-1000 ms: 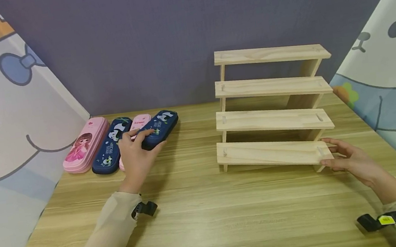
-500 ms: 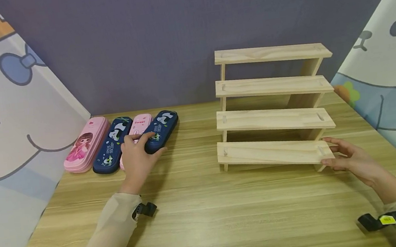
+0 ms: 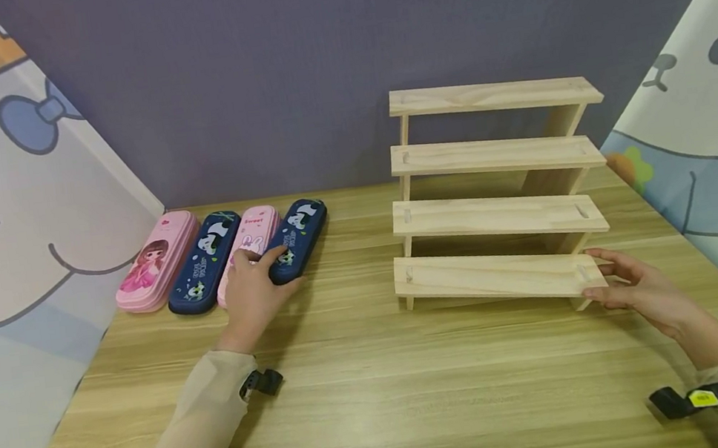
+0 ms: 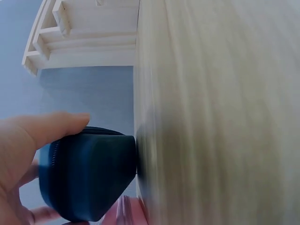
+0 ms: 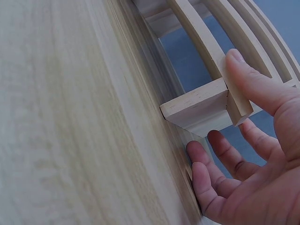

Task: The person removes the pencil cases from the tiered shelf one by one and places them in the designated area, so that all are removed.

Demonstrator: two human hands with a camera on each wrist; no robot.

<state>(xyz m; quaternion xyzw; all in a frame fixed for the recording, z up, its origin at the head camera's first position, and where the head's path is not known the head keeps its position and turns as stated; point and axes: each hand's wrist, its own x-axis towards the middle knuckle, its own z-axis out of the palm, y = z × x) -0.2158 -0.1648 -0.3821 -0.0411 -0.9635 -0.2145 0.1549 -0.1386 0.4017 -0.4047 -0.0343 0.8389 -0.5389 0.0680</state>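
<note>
My left hand grips the near end of a navy panda pencil case, thumb on its right side and fingers across the left. In the left wrist view, the zipped case sits tilted against the table surface, its edge at the wood. Just left of it lies a pink "Sweet" pencil case, partly covered by my fingers. On the right, a four-step wooden display rack stands upright. My right hand holds the right end of its lowest shelf; the right wrist view has the thumb on the board.
A second navy panda case and a pink case with a girl picture lie in the row at the far left. The wood-grain table meets a dark back panel. Cartoon-printed panels flank both sides.
The navy case has turned straighter and come down off the pink "Sweet" case, now lying beside it. My left hand moved slightly toward me with it. The right hand stays on the rack.
</note>
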